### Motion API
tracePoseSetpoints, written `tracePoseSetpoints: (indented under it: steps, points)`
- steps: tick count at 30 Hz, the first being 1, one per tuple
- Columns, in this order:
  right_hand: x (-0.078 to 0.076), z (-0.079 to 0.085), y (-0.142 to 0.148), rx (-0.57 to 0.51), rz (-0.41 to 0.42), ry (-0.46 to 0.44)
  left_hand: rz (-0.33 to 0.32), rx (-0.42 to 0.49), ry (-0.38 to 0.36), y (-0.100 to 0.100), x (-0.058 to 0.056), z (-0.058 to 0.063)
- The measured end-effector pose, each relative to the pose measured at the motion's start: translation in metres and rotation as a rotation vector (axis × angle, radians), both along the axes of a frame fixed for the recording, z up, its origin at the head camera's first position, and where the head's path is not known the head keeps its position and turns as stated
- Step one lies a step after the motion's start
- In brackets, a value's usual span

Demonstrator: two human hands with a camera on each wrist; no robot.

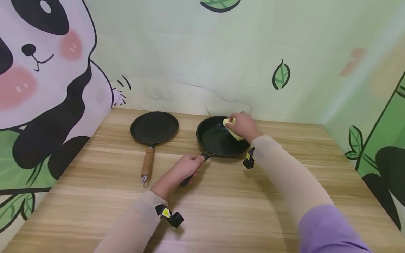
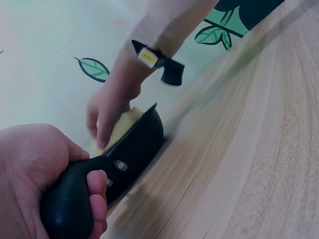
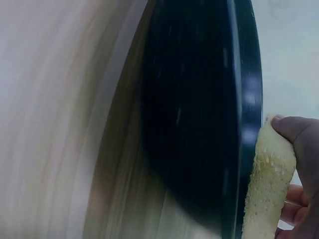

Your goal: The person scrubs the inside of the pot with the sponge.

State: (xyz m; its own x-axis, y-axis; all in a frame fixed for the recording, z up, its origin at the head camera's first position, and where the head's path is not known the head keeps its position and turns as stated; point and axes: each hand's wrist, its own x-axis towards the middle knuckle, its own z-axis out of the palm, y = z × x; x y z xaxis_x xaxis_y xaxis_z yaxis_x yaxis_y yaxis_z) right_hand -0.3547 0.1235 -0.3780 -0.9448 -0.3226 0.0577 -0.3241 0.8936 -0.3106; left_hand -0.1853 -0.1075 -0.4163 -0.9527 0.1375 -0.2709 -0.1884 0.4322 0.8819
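Observation:
A black frying pan (image 1: 215, 138) sits on the wooden table, its handle angled toward the front left. My left hand (image 1: 188, 165) grips that black handle (image 2: 70, 199), fingers curled round it in the left wrist view. In my right hand (image 1: 243, 125) is a pale yellow sponge (image 1: 235, 131), held between thumb and fingers over the right inner side of the pan. The right wrist view shows the sponge (image 3: 269, 184) at the pan's rim, with the thumb on its upper end.
Left of the frying pan lies a flat black griddle pan (image 1: 155, 127) with a wooden handle (image 1: 147, 163) pointing to the front. Behind the wooden table (image 1: 221, 211) rises a pale green wall (image 1: 190, 52) with panda and leaf drawings.

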Motion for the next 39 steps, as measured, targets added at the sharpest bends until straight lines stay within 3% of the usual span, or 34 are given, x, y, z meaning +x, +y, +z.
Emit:
tracePoseSetpoints:
  steps: [3,10,18,26,39]
  points:
    - [-0.005,-0.005,-0.018,0.010,0.034,-0.009,0.006,0.008,0.003,-0.002,0.000,-0.001]
    - [-0.012,-0.023,-0.044,0.091,-0.006,0.007,0.013,0.026,0.024,-0.002,-0.001,-0.004]
    - [-0.008,-0.024,-0.064,0.170,0.028,-0.008,0.006,0.001,0.005,-0.002,-0.002,0.000]
    - [-0.002,-0.019,-0.082,0.211,0.263,-0.061,-0.010,-0.011,0.002,-0.001,-0.001,-0.002]
    - [0.024,0.008,-0.074,0.335,0.530,-0.239,0.027,0.001,-0.022,0.002,0.002,0.002]
